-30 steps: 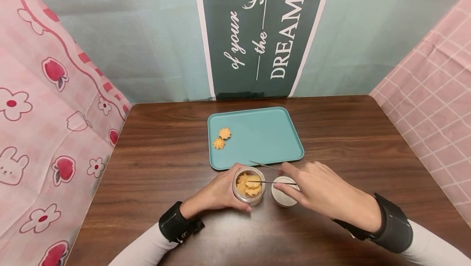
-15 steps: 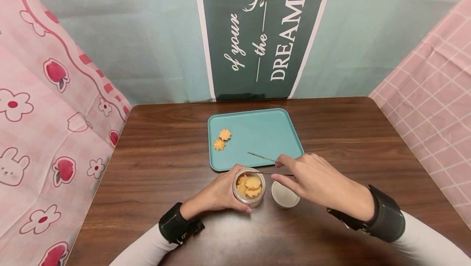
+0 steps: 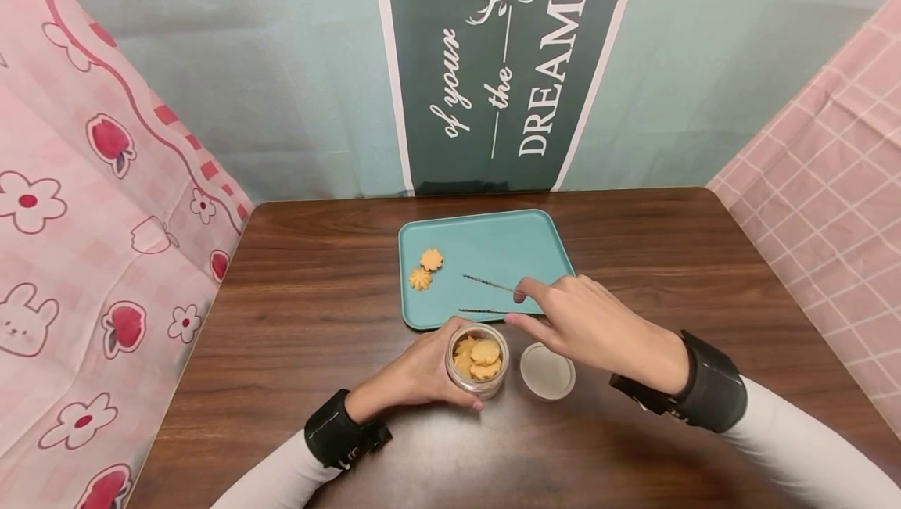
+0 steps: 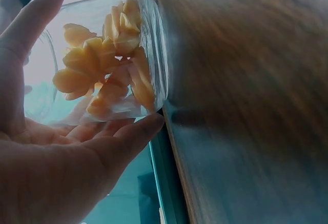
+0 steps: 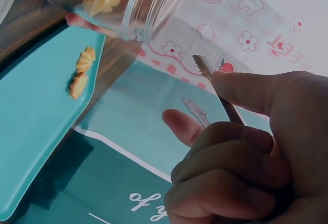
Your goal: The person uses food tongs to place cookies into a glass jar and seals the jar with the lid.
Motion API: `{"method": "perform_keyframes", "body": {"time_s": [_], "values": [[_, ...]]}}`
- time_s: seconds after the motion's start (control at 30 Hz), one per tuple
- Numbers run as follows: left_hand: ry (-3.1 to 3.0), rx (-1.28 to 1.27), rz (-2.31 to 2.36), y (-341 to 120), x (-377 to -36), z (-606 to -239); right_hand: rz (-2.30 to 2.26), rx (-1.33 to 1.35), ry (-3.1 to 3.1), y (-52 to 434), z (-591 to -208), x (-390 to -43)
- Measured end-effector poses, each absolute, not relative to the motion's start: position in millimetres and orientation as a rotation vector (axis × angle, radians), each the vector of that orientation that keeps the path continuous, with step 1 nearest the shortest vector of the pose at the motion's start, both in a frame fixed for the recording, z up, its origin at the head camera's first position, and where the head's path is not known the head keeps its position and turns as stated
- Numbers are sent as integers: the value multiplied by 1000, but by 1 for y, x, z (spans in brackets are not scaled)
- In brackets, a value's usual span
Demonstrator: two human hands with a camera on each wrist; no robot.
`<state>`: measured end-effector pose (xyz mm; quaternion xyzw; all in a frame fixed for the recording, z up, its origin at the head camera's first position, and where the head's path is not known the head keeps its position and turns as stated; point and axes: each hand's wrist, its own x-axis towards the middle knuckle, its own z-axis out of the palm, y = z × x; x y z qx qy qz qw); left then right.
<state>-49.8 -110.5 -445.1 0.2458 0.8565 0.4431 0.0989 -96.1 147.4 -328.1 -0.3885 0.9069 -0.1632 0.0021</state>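
A dark wooden table [image 3: 296, 298] with rounded corners stands against a pale blue-green wall [image 3: 281, 63] bearing a dark green banner [image 3: 493, 63] lettered in white. A pink cartoon-print cloth [image 3: 91, 220] hangs left, a pink grid-patterned cloth [image 3: 831, 204] right.

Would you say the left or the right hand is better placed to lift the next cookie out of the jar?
Probably the right hand: it grips the tongs, open and empty, just above the jar. The left hand grips the jar, steadying it.

Tray [image 3: 535, 247] lies bare right of 2 cookies [image 3: 425, 268]; jar [image 3: 477, 359] and lid [image 3: 547, 372] crowd its near edge.
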Motion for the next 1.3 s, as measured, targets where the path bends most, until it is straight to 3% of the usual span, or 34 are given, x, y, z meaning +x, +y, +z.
{"method": "perform_keyframes", "body": {"time_s": [1.3], "values": [[2541,754,1317,-112,-48,-448,-497,-1209,2824,110,-357,-144]]}}
